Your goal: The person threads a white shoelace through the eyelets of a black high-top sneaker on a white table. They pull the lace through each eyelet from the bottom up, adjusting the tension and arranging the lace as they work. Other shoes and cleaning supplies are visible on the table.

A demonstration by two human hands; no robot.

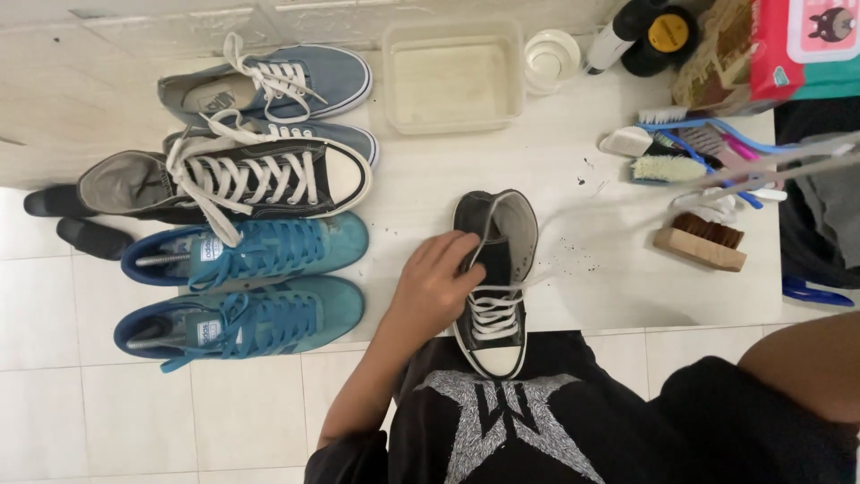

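White table (582, 296) holds black sneaker (495, 269); left hand (434, 282) grips its lace, right hand unseen.

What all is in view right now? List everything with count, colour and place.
high-top shoe: 1, black, white laces, table front edge
teal shoes: 2, left side
black low shoe: 1, above the teal pair
blue shoes: 2, far left
tub: 1, clear, far centre
brushes: several, mixed colours, right side
bottle: 1, black, far right
table: 1, white
left hand: fingers on the high-top's collar
right hand: not in view
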